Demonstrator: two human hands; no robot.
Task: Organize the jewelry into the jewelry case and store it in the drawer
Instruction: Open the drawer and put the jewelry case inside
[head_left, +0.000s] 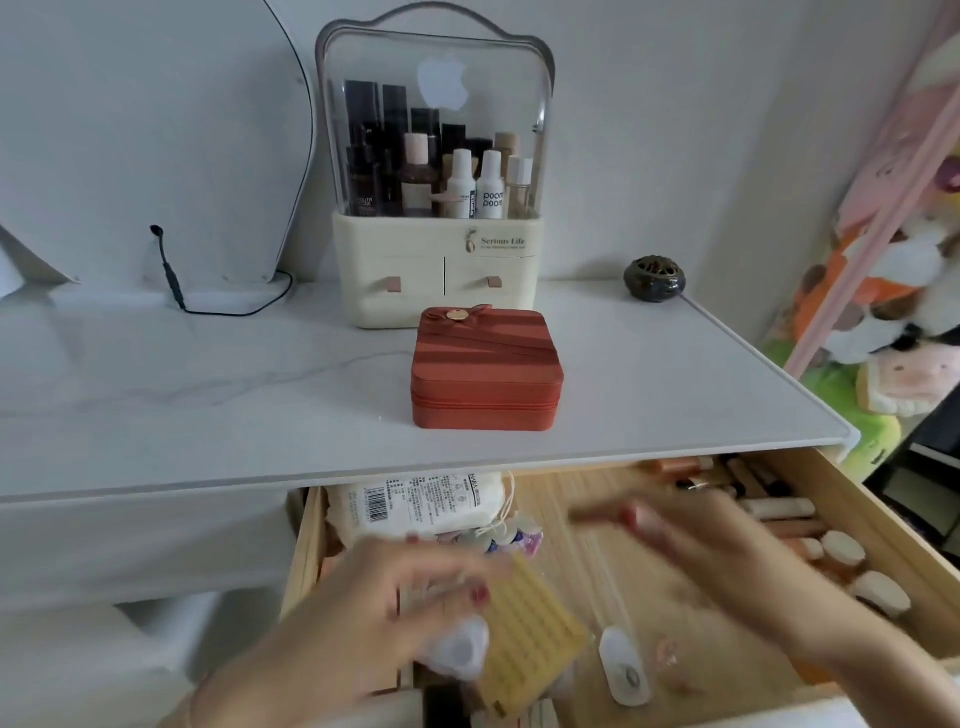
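Note:
The red jewelry case (485, 366) sits zipped shut on the white tabletop (208, 395), in front of the cosmetics organizer. Below the table edge the wooden drawer (857, 499) is pulled out. My left hand (395, 597) hovers over the drawer's left part, above a yellow card (530, 623) and a small white container (457, 649), its fingers relaxed and blurred. My right hand (691, 535) reaches leftward across the drawer's middle with straight, motion-blurred fingers. Neither hand visibly holds anything. No loose jewelry is visible.
A cream cosmetics organizer (436, 260) with bottles stands at the back. A dark round incense burner (654, 278) sits back right, a black cable (208, 301) back left. The drawer holds a white packet (421, 501), lipsticks (769, 506), sponges and a small white case (623, 665).

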